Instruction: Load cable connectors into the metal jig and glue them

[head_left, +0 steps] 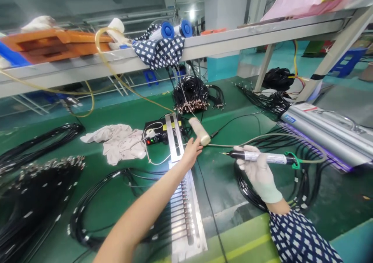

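A long, slotted silver metal plate (198, 232) lies on the green counter (224, 189), its comb-like slots probably meant to space the thin black cables (75, 218) looped left of it. Right of the plate, the white-gloved right hand (259, 175) pinches a slim black-and-white pen-shaped tool (265, 157) between its fingers, needle tip towards the plate, presumably for fine aim. Over the plate's far half, the bare left hand (190, 154) reaches to a cream, rounded cylinder (199, 130); whether its fingers grip it, I cannot tell.
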Motion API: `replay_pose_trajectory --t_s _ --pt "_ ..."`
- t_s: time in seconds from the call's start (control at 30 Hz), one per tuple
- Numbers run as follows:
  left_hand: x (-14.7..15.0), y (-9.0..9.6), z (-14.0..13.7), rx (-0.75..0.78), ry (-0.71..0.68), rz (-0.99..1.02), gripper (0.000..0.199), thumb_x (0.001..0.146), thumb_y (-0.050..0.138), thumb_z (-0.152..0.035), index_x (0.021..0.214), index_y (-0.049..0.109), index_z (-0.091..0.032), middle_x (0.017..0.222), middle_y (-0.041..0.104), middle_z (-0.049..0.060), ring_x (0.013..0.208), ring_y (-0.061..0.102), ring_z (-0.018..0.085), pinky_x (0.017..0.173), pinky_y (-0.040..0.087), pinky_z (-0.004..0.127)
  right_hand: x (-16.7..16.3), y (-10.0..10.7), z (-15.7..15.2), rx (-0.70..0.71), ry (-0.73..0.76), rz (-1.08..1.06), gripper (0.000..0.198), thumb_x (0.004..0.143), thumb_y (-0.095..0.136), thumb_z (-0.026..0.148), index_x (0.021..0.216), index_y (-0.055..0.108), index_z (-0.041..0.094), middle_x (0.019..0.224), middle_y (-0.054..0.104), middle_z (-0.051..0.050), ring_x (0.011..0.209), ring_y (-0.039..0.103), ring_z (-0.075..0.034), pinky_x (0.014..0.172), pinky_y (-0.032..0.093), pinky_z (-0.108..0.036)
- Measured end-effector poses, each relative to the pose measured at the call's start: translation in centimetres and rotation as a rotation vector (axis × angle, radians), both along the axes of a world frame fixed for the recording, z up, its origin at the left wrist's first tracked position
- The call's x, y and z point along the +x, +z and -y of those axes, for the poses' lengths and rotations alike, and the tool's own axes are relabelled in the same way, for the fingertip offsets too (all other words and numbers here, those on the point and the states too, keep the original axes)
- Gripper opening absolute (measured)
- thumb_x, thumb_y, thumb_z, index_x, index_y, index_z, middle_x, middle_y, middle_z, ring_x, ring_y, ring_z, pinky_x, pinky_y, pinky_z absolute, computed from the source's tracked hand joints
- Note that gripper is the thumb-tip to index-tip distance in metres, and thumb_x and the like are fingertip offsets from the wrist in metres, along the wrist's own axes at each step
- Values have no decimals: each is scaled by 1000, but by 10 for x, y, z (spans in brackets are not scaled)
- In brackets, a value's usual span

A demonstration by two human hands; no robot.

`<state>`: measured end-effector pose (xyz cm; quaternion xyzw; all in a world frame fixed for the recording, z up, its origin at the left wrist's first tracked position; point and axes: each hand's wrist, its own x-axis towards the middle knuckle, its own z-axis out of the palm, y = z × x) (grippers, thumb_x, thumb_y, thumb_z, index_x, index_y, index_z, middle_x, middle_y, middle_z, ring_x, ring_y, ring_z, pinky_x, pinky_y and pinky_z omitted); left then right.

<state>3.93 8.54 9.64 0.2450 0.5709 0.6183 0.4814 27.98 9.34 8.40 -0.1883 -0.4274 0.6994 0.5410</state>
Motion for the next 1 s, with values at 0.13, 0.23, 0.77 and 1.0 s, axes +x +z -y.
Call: replay_pose_trajectory --t_s 0.13,0.23,0.77,1.0 --pt "-36 -10 69 -32 -77 -354 45 79 71 -47 113 63 -18 103 68 9 85 68 20 80 54 35 -9 -3 13 45 153 92 47 93 56 66 114 65 25 122 70 -12 74 69 -15 60 55 -23" --pt "-76 -15 116 -45 -47 -633 24 78 70 -42 84 68 -19 86 66 4 86 62 20 86 51 36 -31 -6 24 31 251 171 47 95 52 66 113 64 25 120 71 -11 72 69 -15 59 55 -24" --pt "-120 -60 121 -165 -114 -1068 14 90 55 -34 91 60 -21 76 60 0 80 57 19 71 41 30 -134 -19 21 298 211 496 13 91 67 33 98 65 22 113 71 -7 74 68 -14 69 60 -31" --pt "-112 -55 129 -186 -115 -1123 16 93 53 -34 97 60 -21 77 59 0 85 56 21 80 38 35 -129 -23 27 598 191 574 17 89 67 20 105 64 24 117 71 -6 110 67 -23 98 56 -43"
